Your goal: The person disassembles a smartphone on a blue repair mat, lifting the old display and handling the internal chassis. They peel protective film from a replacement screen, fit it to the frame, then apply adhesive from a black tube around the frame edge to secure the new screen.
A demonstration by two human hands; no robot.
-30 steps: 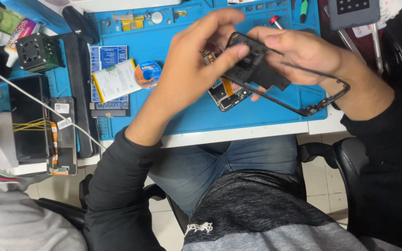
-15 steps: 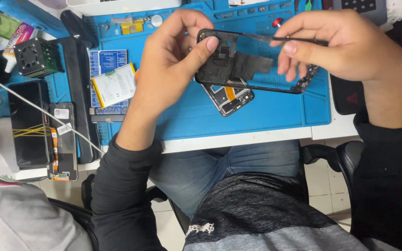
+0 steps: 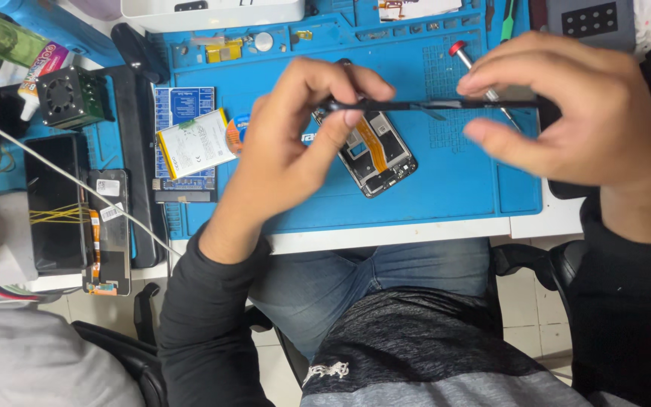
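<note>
Black phone frame held edge-on above blue mat, left hand pinching its 9 o'clock end, right hand gripping its 3 o'clock end; opened phone lying below; battery toward 9 o'clock

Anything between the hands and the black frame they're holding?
Nothing visible. The left hand pinches one end of the black frame and the right hand grips the other, both in direct contact. The frame is held edge-on above the blue mat, over an opened phone.
</note>
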